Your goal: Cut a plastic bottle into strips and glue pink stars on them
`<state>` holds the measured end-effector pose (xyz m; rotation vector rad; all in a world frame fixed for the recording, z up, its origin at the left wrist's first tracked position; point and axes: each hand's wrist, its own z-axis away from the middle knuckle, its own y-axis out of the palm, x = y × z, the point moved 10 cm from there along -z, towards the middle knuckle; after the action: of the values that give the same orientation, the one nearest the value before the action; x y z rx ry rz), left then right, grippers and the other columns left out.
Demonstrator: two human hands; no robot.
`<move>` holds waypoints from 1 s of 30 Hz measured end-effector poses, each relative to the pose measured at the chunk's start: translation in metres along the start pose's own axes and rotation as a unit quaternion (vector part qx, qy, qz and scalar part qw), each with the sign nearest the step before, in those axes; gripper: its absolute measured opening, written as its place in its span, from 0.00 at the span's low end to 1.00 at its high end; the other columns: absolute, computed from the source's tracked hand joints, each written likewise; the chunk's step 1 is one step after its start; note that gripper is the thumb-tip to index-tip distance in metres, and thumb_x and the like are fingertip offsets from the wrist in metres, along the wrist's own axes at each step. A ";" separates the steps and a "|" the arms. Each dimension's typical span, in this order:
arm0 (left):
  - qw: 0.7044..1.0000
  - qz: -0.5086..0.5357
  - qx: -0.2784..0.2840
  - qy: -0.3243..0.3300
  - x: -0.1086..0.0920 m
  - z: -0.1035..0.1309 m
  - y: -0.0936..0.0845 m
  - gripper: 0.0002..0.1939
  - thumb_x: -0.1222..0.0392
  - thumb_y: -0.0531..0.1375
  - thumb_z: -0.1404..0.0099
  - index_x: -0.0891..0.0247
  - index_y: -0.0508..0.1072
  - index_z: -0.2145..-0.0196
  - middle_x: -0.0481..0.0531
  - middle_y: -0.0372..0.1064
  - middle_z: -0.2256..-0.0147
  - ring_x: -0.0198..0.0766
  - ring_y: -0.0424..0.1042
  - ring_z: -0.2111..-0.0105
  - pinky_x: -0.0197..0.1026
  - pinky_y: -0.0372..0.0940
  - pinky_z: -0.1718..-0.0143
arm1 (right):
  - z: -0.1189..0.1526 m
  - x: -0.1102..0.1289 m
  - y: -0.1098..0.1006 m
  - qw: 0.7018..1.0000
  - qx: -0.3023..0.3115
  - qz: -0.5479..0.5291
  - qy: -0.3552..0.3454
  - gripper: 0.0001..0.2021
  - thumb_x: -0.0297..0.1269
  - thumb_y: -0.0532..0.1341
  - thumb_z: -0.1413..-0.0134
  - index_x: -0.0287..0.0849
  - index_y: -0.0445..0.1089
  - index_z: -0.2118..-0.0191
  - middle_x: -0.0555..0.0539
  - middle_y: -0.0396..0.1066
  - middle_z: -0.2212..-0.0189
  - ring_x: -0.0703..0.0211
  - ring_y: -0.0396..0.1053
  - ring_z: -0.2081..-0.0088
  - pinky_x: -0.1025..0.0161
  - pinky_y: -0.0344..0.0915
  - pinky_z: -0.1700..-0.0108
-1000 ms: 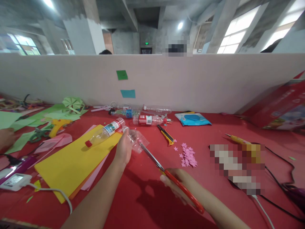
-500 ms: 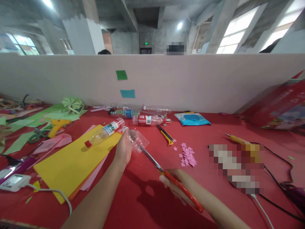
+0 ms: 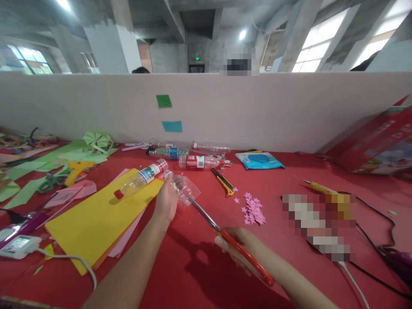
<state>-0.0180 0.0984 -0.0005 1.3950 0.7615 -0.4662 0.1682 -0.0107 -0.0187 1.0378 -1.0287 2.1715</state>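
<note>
Bottle piece, gripped firmly by the left hand! Scissors sit clasped in the right hand, tips right at that plastic; pink stars lie just beyond.

Windows: we see the right-hand panes bleached nearly white by daylight.
Ceiling lamp: a small glaring spot above a dim, grey hall.
Table: moderately lit, a soft dark shadow spreading left of the scissors.
Red box: stretched toward our right edge, its print soft.
Mosaic patches: coarse pixel blocks mask detail from us.
</note>
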 end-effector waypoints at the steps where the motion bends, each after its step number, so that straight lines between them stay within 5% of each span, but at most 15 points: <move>1: 1.000 -0.003 0.003 -0.001 0.000 0.000 0.001 0.11 0.53 0.58 0.41 0.64 0.72 0.72 0.49 0.71 0.74 0.34 0.70 0.72 0.37 0.63 0.65 | 0.000 0.000 0.000 1.000 0.000 -0.003 0.000 0.23 0.59 0.54 0.48 0.42 0.57 0.75 0.59 0.50 0.89 0.71 0.48 0.88 0.72 0.48 0.85; 16: 1.000 -0.017 0.014 0.006 0.000 0.001 0.002 0.11 0.53 0.58 0.40 0.65 0.71 0.71 0.49 0.71 0.73 0.34 0.70 0.71 0.38 0.63 0.64 | 0.002 0.004 0.004 0.997 0.005 -0.077 0.002 0.20 0.54 0.56 0.47 0.41 0.58 0.75 0.60 0.48 0.89 0.72 0.46 0.88 0.73 0.45 0.87; 30: 0.999 -0.020 0.021 0.025 -0.004 -0.005 -0.002 0.11 0.53 0.59 0.41 0.65 0.72 0.71 0.49 0.72 0.72 0.33 0.69 0.72 0.36 0.62 0.66 | 0.002 0.004 0.002 0.999 -0.025 -0.029 0.031 0.19 0.52 0.57 0.48 0.42 0.56 0.77 0.59 0.49 0.89 0.72 0.49 0.89 0.73 0.48 0.87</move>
<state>-0.0228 0.1021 0.0007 1.4374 0.8249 -0.4821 0.1658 -0.0134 -0.0155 0.9594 -1.0069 2.1077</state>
